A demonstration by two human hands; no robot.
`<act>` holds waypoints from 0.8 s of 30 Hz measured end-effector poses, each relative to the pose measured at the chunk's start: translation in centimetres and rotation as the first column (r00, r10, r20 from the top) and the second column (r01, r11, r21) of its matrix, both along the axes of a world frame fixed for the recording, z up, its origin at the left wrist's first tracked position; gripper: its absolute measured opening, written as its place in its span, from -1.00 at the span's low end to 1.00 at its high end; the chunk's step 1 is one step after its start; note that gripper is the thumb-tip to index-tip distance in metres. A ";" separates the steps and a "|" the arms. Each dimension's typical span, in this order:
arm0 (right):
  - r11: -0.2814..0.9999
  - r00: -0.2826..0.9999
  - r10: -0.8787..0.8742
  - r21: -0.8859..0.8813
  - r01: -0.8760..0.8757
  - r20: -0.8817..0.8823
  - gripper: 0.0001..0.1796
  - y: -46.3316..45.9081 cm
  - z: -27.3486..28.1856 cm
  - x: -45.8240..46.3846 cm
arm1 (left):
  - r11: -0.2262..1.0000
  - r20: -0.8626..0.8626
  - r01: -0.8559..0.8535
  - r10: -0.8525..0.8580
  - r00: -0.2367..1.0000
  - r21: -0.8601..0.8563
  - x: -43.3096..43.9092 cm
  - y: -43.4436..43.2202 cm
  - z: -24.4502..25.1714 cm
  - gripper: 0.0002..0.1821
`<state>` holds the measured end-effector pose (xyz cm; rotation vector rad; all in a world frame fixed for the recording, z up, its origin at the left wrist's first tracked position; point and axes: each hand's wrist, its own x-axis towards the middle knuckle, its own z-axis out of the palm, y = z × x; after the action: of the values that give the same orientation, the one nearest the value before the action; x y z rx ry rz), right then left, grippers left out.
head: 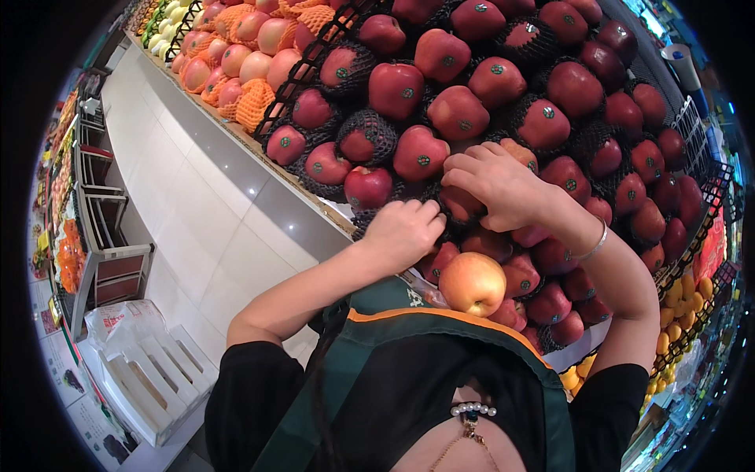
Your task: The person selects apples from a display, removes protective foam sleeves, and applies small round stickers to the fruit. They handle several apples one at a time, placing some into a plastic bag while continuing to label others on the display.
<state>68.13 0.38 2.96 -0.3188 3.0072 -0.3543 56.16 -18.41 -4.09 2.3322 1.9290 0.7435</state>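
Observation:
Red apples (396, 91) fill a sloping display in front of me, many with small round stickers and some in black foam nets (367, 137). My right hand (492, 183) lies over a dark red apple (462, 203) in a black net, its fingers bent at the apple's upper side. Just left of it, my left hand (407, 230) has curled fingers at the black netting near the display's front edge; what is under the fingers is hidden. A yellow-orange apple (473, 284) rests on the red ones close to my apron.
A black plastic divider (295, 82) separates the apples from paler fruit in orange foam nets (255, 105). Yellow fruit (678, 312) lies at the right. A tiled aisle runs along the left, with a white slotted crate (147, 377) and another fruit stand (94, 259) beyond.

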 end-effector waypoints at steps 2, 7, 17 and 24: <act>1.000 1.000 -0.002 -0.011 0.002 0.014 -0.37 0.0 0.0 0.0 | 0.999 -0.047 -0.046 0.047 0.998 0.011 0.8 0.3 -1.2 -0.68; 1.000 1.000 0.000 -0.006 0.000 -0.005 -0.39 0.0 0.1 -0.1 | 0.996 -0.003 -0.017 0.017 1.000 -0.084 0.6 1.0 -1.4 -0.84; 1.000 0.999 -0.004 0.000 0.004 0.039 -0.40 0.0 0.2 -0.1 | 0.697 0.792 -0.654 0.204 0.576 0.295 -11.6 -5.7 8.9 -0.79; 0.991 1.000 -0.005 0.133 0.006 -0.012 -0.39 -0.4 -0.4 -0.3 | 0.831 0.105 -0.347 0.430 0.897 -0.435 -3.4 -3.8 3.9 -0.56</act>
<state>67.87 -0.05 2.56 -0.3016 3.0245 -0.1512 52.80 -22.25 -0.18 1.5805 2.2324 0.4975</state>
